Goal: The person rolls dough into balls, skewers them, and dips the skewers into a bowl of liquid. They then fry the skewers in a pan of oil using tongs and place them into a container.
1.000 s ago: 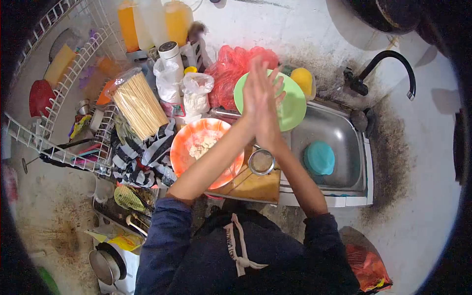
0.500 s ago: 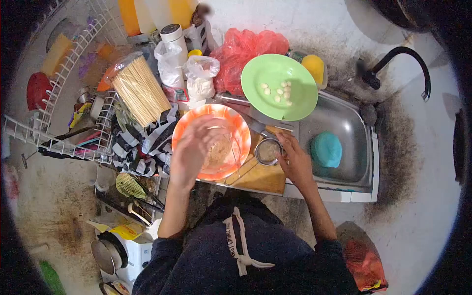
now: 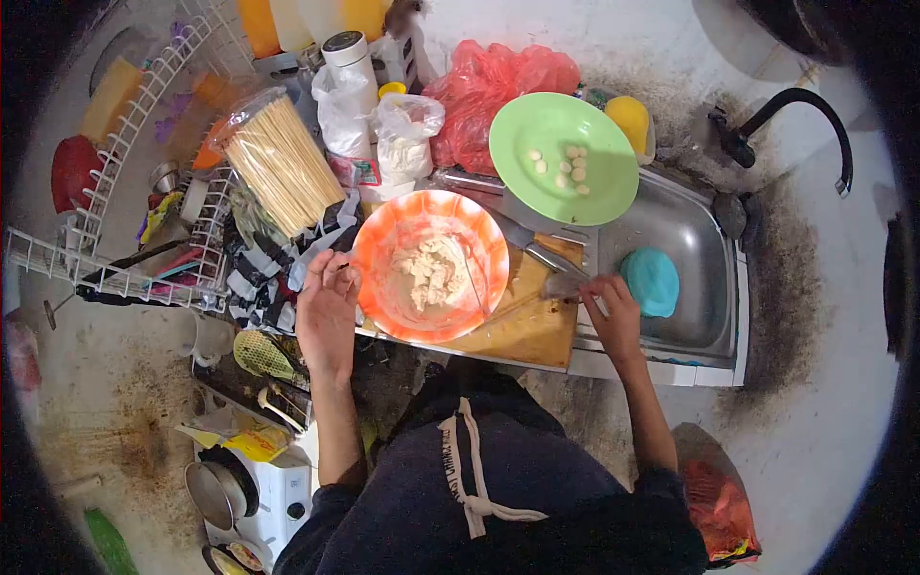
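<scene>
An orange-and-white bowl (image 3: 374,225) holds pale, crumbly dough (image 3: 431,273) and has a thin wire-like utensil leaning inside its right side. My left hand (image 3: 326,311) is raised at the bowl's left rim, fingers loosely bent and apart, with nothing visible in it. Over the right end of the wooden cutting board (image 3: 522,335), my right hand (image 3: 613,311) pinches the edge of what looks like a small metal strainer (image 3: 563,286), tilted and partly blurred. A knife (image 3: 546,257) lies on the board just behind it. Small pale dough balls (image 3: 578,163) rest on a green plate (image 3: 522,134).
The sink (image 3: 704,326) on the right contains a turquoise round object (image 3: 652,283), under a black faucet (image 3: 800,96). Behind the bowl stand a flour bag (image 3: 404,144), red plastic bags (image 3: 498,81) and a white bottle (image 3: 350,72). Packed skewers (image 3: 283,163) and a dish rack (image 3: 125,153) are left.
My left hand has moved from over the bowl to its left side, uncovering the dough. The strainer, earlier lying face up, is now tilted in my right hand. The view has shifted slightly.
</scene>
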### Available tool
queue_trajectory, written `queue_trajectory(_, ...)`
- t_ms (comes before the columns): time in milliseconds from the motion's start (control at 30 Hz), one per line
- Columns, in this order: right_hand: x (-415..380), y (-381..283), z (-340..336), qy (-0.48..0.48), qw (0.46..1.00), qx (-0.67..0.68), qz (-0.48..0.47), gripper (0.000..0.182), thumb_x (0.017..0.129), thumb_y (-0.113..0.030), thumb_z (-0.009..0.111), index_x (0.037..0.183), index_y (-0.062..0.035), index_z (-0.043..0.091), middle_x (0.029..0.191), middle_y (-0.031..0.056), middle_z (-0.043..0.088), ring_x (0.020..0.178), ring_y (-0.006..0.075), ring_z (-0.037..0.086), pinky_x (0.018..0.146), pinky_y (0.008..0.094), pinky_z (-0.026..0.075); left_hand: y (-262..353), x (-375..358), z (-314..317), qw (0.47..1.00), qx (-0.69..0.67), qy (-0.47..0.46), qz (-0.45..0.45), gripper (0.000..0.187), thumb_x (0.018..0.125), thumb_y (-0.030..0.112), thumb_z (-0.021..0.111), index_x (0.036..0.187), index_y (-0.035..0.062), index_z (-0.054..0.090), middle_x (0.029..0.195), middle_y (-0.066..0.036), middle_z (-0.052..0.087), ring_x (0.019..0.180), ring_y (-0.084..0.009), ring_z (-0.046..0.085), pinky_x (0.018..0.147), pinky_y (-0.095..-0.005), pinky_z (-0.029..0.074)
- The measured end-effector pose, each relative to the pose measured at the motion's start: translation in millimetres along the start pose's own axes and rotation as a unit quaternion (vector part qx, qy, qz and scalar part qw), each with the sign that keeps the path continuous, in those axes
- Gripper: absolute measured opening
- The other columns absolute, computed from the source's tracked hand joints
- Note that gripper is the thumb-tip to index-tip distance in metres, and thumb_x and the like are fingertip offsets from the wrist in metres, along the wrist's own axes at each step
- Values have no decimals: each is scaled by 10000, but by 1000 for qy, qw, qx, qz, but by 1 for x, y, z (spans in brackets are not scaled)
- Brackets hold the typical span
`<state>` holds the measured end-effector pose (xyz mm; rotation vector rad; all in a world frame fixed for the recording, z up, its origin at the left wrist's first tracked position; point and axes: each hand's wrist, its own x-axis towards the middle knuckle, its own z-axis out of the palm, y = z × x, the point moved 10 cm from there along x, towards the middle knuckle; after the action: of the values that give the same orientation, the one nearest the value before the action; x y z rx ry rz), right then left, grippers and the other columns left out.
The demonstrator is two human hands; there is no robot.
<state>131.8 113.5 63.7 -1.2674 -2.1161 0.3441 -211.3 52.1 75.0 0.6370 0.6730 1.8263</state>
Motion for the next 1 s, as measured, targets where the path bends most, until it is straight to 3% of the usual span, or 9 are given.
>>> queue_trajectory(67, -25, 5, -7, 63, 997, -49, -2, 144, 709, -53, 659, 841, -79, 607, 916, 59, 596, 796, 223, 608, 657, 327, 499, 2, -1, -5, 1000, 9, 5, 10, 360, 873, 256, 428, 1141, 16, 424, 1078, -82, 504, 967, -170, 491, 922, -296, 341)
queue_trajectory(300, -69, 24, 23, 56, 997, -1, 58, 114, 699, -66, 671, 802, -90, 627, 968, 60, 608, 794, 228, 607, 658, 337, 492, 3, 0, -17, 996, 71, 49, 29, 320, 864, 205, 448, 1116, 8, 435, 1060, -80, 517, 966, -170, 493, 928, -314, 332)
queue_trajectory(367, -62, 10, 22, 71, 996, -51, -3, 124, 694, -44, 664, 806, -89, 635, 969, 71, 611, 802, 234, 599, 665, 335, 480, -3, 2, -17, 973, 221, 61, 5, 286, 857, 159, 447, 1098, 6, 449, 1042, -78, 527, 980, -167, 491, 931, -316, 326)
queue_trajectory(467, -56, 10, 18, 71, 994, -76, 45, 149, 687, -35, 665, 825, -86, 636, 932, 76, 617, 814, 234, 592, 667, 328, 469, -1, -4, 5, 930, 364, -10, 47, 241, 848, 120, 456, 1061, 8, 474, 1023, -72, 531, 997, -166, 486, 929, -310, 325)
queue_trajectory(600, -23, -20, -2, 130, 990, -24, 45, 158, 683, -46, 672, 832, -75, 628, 900, 71, 613, 810, 240, 587, 664, 328, 468, -1, -11, 12, 896, 439, -5, 63, 214, 800, 52, 523, 1011, 21, 504, 1016, -67, 531, 1003, -171, 482, 924, -302, 328)
queue_trajectory(733, 48, -101, 15, 54, 991, -1, -125, 138, 691, -64, 651, 821, -99, 623, 893, 57, 580, 823, 219, 560, 672, 333, 444, -3, -14, 52, 772, 615, -100, 124, 294, 722, 26, 582, 1007, 24, 511, 1007, -103, 535, 990, -243, 503, 888, -325, 352)
queue_trajectory(800, 72, -138, 41, -45, 973, -100, -203, 107, 682, -109, 613, 786, -102, 633, 830, 51, 557, 839, 195, 516, 708, 329, 392, -9, -13, 68, 765, 615, -130, 143, 331, 684, 26, 606, 1005, 52, 526, 989, -118, 532, 973, -283, 503, 851, -357, 371)
queue_trajectory(867, 86, -144, 69, -68, 955, -165, -235, 94, 676, -125, 600, 762, -98, 629, 829, 41, 544, 846, 191, 496, 711, 330, 365, -42, -18, 93, 703, 644, -287, 94, 300, 684, 58, 628, 972, 56, 545, 1019, -104, 523, 967, -279, 519, 833, -353, 405)
queue_trajectory(1000, 94, -150, 98, -138, 928, -224, -263, 92, 643, -141, 586, 722, -101, 616, 802, 26, 499, 862, 193, 463, 723, 335, 331, -78, -8, 98, 681, 639, -348, 80, 284, 660, 77, 649, 928, 56, 555, 971, -109, 516, 922, -295, 526, 768, -380, 436)
